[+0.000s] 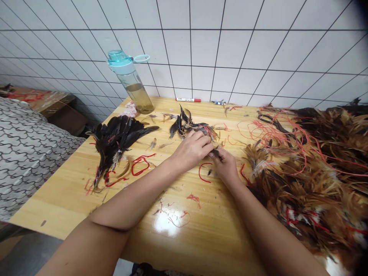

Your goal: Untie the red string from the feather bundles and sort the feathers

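My left hand (194, 148) is curled palm down beside a small pile of dark and brown feathers (186, 124), its fingertips meeting my right hand. What lies under those fingers is hidden. Between thumb and fingers, my right hand (225, 163) pinches a dark feather (214, 152). A curved piece of red yarn (203, 172) lies just below the two hands. To the left is a bundle of black feathers (117, 136), with a loop of red yarn (142, 164) close by.
A water bottle (132, 82) stands at the back left near a red marker (188, 100). Brown feathers (310, 184) heap up on the right, with tangled red string (276, 134) above them. Tiled wall (207, 46) bounds the wooden table (201, 237). Patterned cloth (31, 153) is at left.
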Motion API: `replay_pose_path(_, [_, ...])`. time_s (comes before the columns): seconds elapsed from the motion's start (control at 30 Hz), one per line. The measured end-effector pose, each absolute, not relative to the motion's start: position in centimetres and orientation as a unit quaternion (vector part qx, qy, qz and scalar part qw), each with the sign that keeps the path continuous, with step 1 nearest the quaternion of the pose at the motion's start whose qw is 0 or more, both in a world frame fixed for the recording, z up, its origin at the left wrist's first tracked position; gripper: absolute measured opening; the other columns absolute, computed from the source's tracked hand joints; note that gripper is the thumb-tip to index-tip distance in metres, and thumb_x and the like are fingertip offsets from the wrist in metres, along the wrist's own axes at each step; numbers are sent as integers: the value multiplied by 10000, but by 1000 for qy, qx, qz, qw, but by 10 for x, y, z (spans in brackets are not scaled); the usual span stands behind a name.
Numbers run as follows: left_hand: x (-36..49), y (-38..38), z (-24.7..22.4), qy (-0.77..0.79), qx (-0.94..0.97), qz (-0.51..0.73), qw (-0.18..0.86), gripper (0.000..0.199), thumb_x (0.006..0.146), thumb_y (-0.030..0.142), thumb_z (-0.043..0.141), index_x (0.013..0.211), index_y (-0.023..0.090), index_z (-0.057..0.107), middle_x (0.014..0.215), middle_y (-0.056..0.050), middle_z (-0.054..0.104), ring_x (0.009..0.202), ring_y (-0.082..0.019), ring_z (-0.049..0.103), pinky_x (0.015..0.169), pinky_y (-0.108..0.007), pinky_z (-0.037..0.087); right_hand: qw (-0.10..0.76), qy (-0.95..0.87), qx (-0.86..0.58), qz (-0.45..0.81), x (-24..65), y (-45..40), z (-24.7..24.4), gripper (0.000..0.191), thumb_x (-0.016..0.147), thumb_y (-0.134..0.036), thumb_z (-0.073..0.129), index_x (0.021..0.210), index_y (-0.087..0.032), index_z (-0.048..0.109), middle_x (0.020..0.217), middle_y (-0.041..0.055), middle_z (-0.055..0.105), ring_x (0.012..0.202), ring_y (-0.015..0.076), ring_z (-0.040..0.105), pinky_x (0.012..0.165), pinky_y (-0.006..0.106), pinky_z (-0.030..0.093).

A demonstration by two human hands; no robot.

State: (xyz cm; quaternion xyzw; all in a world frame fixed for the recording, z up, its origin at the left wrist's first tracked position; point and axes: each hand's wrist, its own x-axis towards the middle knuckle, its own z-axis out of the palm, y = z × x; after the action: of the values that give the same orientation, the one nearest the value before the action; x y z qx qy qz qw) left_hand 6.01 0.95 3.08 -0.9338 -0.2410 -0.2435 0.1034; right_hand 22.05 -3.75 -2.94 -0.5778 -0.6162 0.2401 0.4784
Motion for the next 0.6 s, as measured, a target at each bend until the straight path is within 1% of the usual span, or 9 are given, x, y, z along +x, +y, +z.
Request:
replay_pose_path(0.1, [59,10,32,-262,-909,-317,67,237,958,256,446,1073,191,643,982,-85,632,942,-202,502,849,-350,397,483,-588,-581,289,223,-37,-30,177,788,-342,559,686,-214,626,702,26,646,690,188,560,693,321,430])
replay_pose_path(0.17, [57,12,33,-302,-878,-371,31,234,944,251,468,1077,183,649,1011,-93,628,965,-204,514,881,-356,408,496,-559,-579,326,225,-36,-29,221,800,-390,553,691,-211,627,679,14,634,680,177,555,682,307,432])
replay_pose_path(0.23, [57,14,32,-345,-850,-397,-32,201,928,254,498,988,175,672,974,-86,634,957,-200,536,890,-357,418,512,-536,-576,344,227,-36,-27,254,807,-425,553,694,-210,627,666,3,622,677,167,549,674,293,431])
replay_pose_path(0.27, [58,16,31,-360,-842,-395,-80,181,914,255,521,930,174,681,939,-76,639,940,-194,549,883,-350,426,518,-530,-574,349,227,-36,-26,261,808,-432,555,695,-208,627,667,0,619,678,163,547,676,290,431])
replay_pose_path(0.37, [63,18,26,-377,-823,-344,-250,126,853,248,598,825,177,697,861,-45,644,863,-167,581,816,-305,449,521,-531,-566,357,225,-37,-24,258,803,-433,561,696,-207,624,669,-1,620,675,159,548,682,291,439])
replay_pose_path(0.4, [65,18,24,-380,-815,-326,-292,115,834,249,618,797,173,697,843,-40,639,836,-160,582,787,-291,447,518,-534,-565,358,224,-37,-25,256,800,-434,563,698,-207,625,670,2,625,675,161,552,684,294,443])
replay_pose_path(0.47, [68,18,20,-384,-803,-301,-341,140,813,256,636,719,160,678,792,-31,616,781,-146,569,728,-270,427,513,-539,-566,355,221,-38,-28,249,791,-432,567,704,-209,631,689,17,650,683,171,569,691,306,453])
replay_pose_path(0.53, [71,17,17,-389,-793,-295,-364,184,801,259,640,652,151,644,736,-17,585,730,-132,543,683,-258,399,507,-546,-571,345,219,-39,-31,235,792,-419,563,721,-209,641,726,36,680,706,186,593,712,324,461])
replay_pose_path(0.6, [72,17,14,-390,-782,-298,-384,177,791,253,637,647,151,634,708,-6,570,700,-123,524,661,-252,381,502,-555,-574,332,217,-40,-33,216,798,-396,553,744,-211,651,760,46,699,733,198,612,735,338,465])
